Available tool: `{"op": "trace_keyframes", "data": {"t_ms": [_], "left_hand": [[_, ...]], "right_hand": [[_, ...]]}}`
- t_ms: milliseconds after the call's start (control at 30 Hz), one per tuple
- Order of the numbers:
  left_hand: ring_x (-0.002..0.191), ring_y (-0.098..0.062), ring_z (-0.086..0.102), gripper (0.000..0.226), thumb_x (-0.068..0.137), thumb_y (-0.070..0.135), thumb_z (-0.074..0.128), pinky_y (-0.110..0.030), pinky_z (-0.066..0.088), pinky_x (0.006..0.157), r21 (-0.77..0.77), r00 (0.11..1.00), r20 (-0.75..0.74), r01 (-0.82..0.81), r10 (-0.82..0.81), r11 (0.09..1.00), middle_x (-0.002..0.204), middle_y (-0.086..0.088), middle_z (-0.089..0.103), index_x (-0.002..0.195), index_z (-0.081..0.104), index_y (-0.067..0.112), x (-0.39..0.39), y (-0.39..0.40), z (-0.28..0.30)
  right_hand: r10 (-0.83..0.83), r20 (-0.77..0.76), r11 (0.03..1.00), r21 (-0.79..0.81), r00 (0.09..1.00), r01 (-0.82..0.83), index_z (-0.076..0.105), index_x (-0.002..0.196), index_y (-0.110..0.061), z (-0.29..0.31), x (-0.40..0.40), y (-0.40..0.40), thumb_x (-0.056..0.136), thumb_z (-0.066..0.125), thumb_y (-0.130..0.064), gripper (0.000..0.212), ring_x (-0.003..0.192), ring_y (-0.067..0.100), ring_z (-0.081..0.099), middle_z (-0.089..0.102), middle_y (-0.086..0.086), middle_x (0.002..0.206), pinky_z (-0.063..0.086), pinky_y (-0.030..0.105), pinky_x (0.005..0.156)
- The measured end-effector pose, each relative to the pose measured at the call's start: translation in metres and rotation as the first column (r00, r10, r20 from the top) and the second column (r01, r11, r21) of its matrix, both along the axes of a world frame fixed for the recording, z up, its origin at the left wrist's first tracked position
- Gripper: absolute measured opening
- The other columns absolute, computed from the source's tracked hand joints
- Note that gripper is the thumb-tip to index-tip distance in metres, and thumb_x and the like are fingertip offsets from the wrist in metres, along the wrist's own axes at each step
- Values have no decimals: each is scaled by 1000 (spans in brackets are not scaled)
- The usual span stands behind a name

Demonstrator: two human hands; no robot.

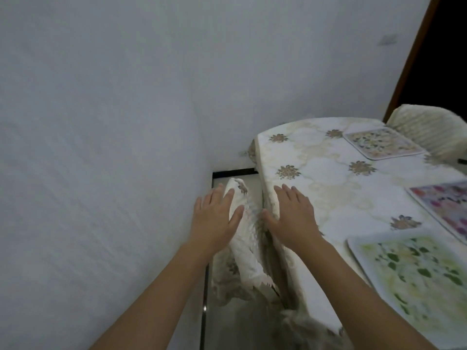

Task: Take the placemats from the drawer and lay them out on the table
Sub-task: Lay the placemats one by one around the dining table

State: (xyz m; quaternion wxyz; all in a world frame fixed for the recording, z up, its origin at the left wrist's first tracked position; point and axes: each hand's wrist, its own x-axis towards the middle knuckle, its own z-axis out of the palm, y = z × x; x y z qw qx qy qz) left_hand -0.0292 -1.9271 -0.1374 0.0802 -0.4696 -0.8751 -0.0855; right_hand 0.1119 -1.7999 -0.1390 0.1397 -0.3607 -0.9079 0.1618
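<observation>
I see both hands spread flat with fingers straight, holding nothing: the left hand [214,218] presses on a fold of the tablecloth [316,173] hanging off the bench's left edge, and the right hand [293,215] lies on the cloth right at that edge. Three placemats are laid on the bench: a green leafy placemat [414,271] at the near edge, a pink and purple placemat [444,205] by the right edge, and a pale floral placemat [381,144] at the far edge, beside a chair [429,130].
</observation>
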Motion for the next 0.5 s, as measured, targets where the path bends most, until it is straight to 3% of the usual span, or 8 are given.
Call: {"op": "trace_keyframes", "data": {"t_ms": [133, 300, 500], "left_hand": [[136, -29, 38, 67, 94, 58, 16, -48, 26, 111, 25, 998, 20, 63, -64, 998, 152, -10, 37, 144, 42, 21, -21, 57, 0], [141, -29, 29, 60, 99, 55, 23, -49, 21, 115, -23, 966, 39, 256, -255, 966, 157, -9, 28, 150, 31, 23, -25, 149, -13], [148, -24, 14, 61, 100, 57, 19, -47, 9, 120, -24, 810, 111, 581, -575, 814, 162, -3, 15, 153, 22, 28, -8, 264, -29]], "right_hand": [[-64, -17, 998, -4, 998, 64, 19, 153, -18, 4, -7, 49, 96, 39, -53, 70, 148, 24, 8, 17, 4, 161, 10, 46, 120], [-260, 12, 965, -10, 965, 260, 18, 153, -19, -3, 9, 109, 95, 40, -53, 71, 149, 22, 7, 16, 4, 161, 9, 45, 121], [-581, 67, 812, -31, 811, 583, 16, 154, -19, -14, 39, 162, 96, 39, -54, 71, 149, 22, 4, 13, 3, 161, 4, 45, 120]]}}
